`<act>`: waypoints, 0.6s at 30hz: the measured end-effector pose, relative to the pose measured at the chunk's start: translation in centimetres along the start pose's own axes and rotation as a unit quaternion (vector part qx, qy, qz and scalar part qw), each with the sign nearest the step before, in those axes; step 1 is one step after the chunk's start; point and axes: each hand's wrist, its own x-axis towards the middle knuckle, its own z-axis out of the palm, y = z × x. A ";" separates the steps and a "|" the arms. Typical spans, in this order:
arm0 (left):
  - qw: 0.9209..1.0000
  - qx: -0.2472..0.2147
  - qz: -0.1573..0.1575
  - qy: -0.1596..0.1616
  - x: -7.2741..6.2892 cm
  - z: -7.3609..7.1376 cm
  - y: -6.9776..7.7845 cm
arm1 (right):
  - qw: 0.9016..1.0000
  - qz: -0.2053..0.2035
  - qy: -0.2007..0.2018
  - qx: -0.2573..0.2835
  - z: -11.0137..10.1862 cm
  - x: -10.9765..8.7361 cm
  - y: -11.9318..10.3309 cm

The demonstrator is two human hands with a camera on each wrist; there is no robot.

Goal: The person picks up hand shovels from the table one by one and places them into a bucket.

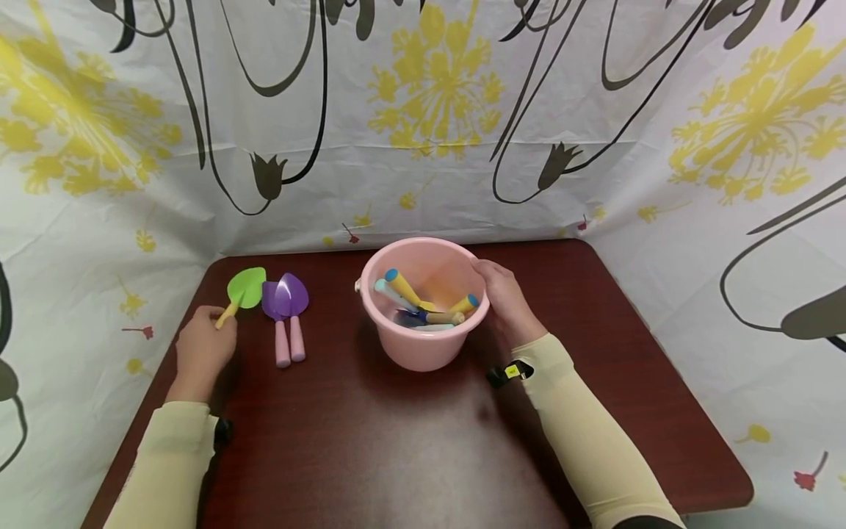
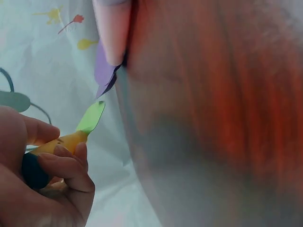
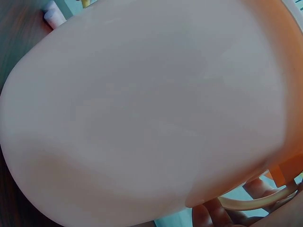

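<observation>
My left hand (image 1: pixel 203 351) grips the yellow handle of a garden trowel with a green blade (image 1: pixel 248 286), at the table's left side. In the left wrist view the fingers curl round the handle, which ends in dark blue; the green blade (image 2: pixel 92 118) points away from the palm. At the pink bucket (image 1: pixel 423 354), my right hand (image 1: pixel 505 303) holds the right side of the rim. Several tools with yellow, pale blue and wooden handles lie inside it, their lower parts mostly hidden. The bucket's wall (image 3: pixel 142 104) fills most of the right wrist view, with fingertips (image 3: pixel 212 213) at its edge.
Two purple trowels (image 1: pixel 294 295) with pink handles lie side by side between the left hand and the bucket. The dark red-brown table (image 1: pixel 370 448) has rounded corners. White patterned sheeting (image 1: pixel 436 184) hangs behind it and along both sides.
</observation>
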 end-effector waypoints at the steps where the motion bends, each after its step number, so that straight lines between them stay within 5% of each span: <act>1: 1.000 -0.010 0.001 0.003 0.1 -0.2 0.0 | 1.000 0.000 0.000 0.001 0.0 -0.1 0.0; 18: 0.993 -0.094 0.070 0.018 -1.2 -3.1 5.8 | 1.000 -0.004 0.007 0.011 0.2 0.1 0.0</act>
